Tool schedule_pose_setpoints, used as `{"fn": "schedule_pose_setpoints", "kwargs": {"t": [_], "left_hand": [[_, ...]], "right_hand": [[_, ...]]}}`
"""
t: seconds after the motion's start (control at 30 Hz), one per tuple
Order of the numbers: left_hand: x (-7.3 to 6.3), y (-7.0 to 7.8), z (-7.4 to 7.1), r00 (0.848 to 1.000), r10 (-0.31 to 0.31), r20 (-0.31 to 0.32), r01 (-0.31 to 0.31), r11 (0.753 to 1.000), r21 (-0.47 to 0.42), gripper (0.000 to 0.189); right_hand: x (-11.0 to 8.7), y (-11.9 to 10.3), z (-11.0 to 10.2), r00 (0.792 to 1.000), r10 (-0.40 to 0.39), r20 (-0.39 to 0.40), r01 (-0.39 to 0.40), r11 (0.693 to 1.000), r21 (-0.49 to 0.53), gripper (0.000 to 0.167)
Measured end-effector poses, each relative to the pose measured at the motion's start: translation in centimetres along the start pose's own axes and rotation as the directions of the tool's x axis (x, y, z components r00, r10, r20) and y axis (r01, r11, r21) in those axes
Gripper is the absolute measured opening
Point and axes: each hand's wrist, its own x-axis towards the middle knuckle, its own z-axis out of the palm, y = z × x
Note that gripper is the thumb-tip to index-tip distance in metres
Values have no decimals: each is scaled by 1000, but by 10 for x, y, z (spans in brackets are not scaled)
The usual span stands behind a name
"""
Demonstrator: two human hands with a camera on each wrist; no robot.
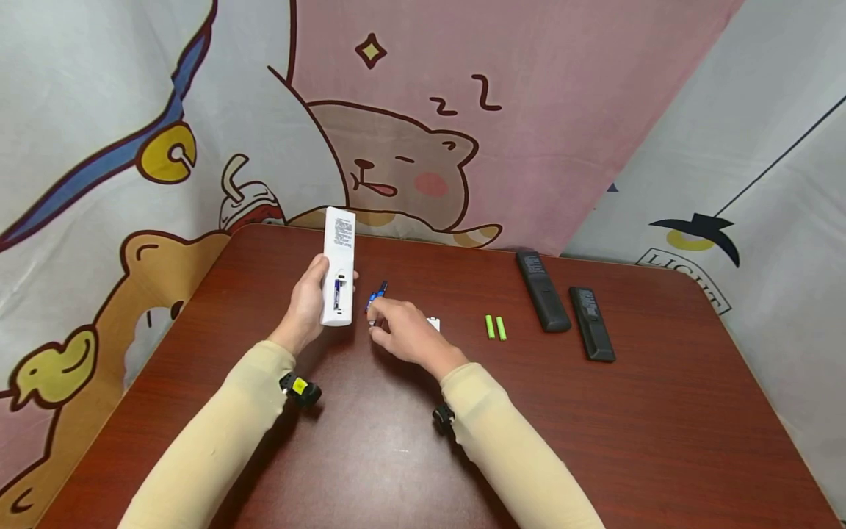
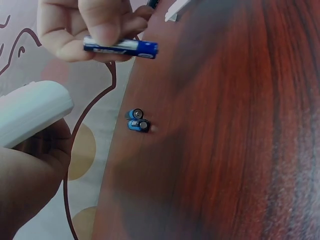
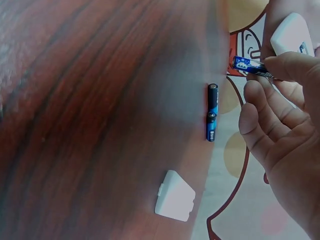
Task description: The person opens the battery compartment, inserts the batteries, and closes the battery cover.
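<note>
My left hand (image 1: 306, 297) grips a white remote control (image 1: 340, 253), its back facing me and its battery bay uncovered. Inside the bay lies a blue battery (image 1: 338, 294). To the right, my right hand (image 1: 413, 334) pinches a blue AAA battery (image 3: 247, 65) between thumb and fingers, above the table. Two more blue batteries (image 3: 212, 112) rest on the tabletop close together, beyond the right hand. A white battery cover (image 3: 175, 197) lies on the table, partly hidden behind the right hand in the head view.
Two green batteries (image 1: 495, 328) lie side by side on the brown table (image 1: 396, 455), right of the right hand. Farther right are a longer black remote (image 1: 543, 290) and a shorter black remote (image 1: 591, 323). A printed cloth (image 1: 562, 110) hangs behind the table.
</note>
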Motion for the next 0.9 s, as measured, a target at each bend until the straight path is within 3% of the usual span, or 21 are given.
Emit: {"fn": "schedule_pose_setpoints", "kwargs": {"t": [0.27, 0.5, 0.9], "left_hand": [[0, -1, 2, 1000, -10, 9, 9, 1000, 20, 44], [1, -4, 4, 1000, 3, 12, -2, 1000, -19, 41], [1, -5, 6, 1000, -18, 9, 18, 1000, -24, 39]], "right_hand": [[-2, 1, -4, 998, 25, -65, -23, 999, 26, 12], [-2, 4, -4, 990, 4, -140, 10, 995, 94, 16], [-4, 4, -9, 980, 16, -198, 21, 983, 184, 15]]}}
